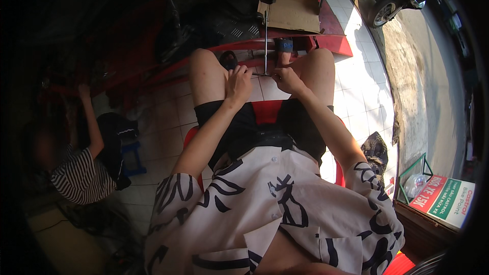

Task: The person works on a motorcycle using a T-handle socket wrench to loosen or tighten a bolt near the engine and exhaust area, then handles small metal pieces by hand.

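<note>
Between my bare knees a long silver T-handled wrench (266,46) points away from me, its crossbar crossing near my fingers. My left hand (239,82) is closed on the left end of that bar. My right hand (288,80) is closed around the right end. The wrench's far end reaches up beside a flattish open cardboard box (293,5) on a red metal platform (336,45); what it touches there I cannot tell. I sit on a red seat (265,112), with sandalled feet under the platform's front bar.
A co-worker (84,173) in a striped top reaches to red framework at left, by a blue stool (133,157). A parked motorbike (387,7) stands upper right. Dark cloth (376,150) and a signboard (443,198) are at right. White tiled floor (359,91) meets pavement.
</note>
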A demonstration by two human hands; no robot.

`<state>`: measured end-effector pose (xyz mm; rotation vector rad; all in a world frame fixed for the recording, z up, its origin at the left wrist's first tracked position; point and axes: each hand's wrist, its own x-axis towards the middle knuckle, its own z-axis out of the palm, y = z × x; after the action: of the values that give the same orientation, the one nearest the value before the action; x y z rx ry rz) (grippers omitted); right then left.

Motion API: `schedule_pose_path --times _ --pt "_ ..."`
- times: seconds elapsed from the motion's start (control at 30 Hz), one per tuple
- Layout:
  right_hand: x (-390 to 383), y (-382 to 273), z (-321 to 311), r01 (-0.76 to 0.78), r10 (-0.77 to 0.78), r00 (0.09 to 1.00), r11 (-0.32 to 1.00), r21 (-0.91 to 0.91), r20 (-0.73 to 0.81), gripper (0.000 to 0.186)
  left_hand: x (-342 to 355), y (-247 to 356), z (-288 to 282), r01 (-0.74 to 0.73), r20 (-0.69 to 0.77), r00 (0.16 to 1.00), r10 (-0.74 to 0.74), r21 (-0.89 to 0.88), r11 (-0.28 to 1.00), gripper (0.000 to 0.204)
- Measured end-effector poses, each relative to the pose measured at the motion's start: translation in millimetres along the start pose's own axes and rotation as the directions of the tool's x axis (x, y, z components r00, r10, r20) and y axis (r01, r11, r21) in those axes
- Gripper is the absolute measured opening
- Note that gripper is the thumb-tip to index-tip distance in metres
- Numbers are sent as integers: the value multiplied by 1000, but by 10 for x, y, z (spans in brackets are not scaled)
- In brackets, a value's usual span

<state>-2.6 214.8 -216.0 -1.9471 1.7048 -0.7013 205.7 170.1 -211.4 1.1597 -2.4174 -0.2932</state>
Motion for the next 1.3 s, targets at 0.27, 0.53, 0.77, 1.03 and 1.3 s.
schedule_pose_path --times 0.27,0.53,0.77,1.03,1.3 --pt "-33 178 139 269 -187 906 947 -177 380 22 -119 -85 82 -54 142 989 43 72 996 23" --pt "-52 240 188 147 -92 965 965 -219 244 18 -78 -17 26 -21 269 963 -14 127 992 23" --pt "-5 163 126 24 -24 1000 991 -131 -2 16 -45 -26 6 -5 73 997 0 80 997 23" --pt "64 -135 -125 165 -173 936 985 -52 -308 15 71 -50 -28 17 -178 982 -58 -225 974 14" --pt "163 -249 -239 270 -240 863 963 4 -445 12 145 -100 -56 2 -335 931 -148 -400 917 15"
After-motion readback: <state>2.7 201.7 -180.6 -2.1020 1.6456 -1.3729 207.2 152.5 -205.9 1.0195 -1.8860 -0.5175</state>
